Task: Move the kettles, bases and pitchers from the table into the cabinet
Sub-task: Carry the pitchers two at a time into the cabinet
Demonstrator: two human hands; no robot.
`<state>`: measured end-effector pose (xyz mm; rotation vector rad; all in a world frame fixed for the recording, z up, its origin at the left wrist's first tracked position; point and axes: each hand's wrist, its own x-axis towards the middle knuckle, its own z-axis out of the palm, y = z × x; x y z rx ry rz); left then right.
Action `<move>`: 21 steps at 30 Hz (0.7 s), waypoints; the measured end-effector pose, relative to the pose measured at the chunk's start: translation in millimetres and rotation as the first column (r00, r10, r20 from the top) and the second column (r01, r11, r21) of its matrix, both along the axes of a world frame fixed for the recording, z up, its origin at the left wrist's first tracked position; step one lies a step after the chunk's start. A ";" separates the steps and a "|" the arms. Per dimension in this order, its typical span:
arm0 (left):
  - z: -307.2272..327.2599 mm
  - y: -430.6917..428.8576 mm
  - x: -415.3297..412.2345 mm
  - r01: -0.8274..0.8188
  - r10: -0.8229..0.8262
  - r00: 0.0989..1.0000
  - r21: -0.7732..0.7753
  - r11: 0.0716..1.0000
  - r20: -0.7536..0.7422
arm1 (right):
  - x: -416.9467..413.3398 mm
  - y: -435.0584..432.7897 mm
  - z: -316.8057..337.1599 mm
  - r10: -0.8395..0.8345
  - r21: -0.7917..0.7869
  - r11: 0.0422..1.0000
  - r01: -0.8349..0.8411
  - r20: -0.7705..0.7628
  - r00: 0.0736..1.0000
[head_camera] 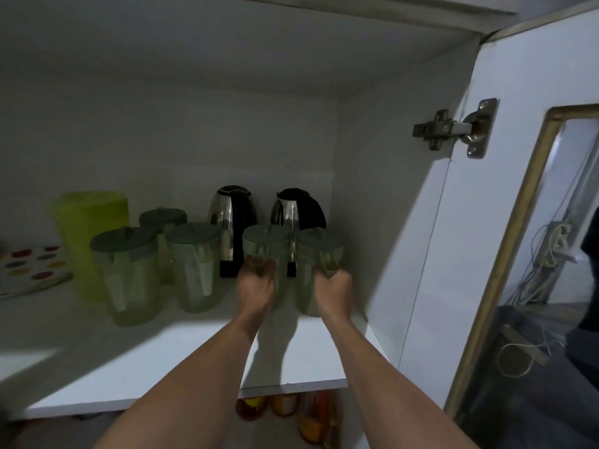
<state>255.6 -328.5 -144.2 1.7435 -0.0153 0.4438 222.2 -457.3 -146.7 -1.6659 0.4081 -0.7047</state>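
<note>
On the cabinet shelf (194, 367), near its right edge, the left hand (256, 283) grips the left pitcher (263, 243) by its handle, the right hand (334, 285) the right pitcher (316, 254); shoved deeper, both could topple the kettles (233, 215) just behind.

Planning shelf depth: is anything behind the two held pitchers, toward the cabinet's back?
Yes. The left kettle and right kettle stand just behind the left pitcher and right pitcher, which the left hand and right hand grip.
</note>
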 end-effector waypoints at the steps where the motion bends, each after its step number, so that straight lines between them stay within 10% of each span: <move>1: -1.6 -0.1 3.9 0.002 -0.002 1.000 -0.007 1.000 -0.001 | 2.7 0.1 -1.3 0.001 0.005 1.000 -0.001 0.002 1.000; 21: 8.7 8.8 4.4 -0.101 0.107 0.994 0.159 0.982 -0.027 | -11.1 -1.9 8.0 -0.132 -0.210 0.973 0.094 -0.174 0.976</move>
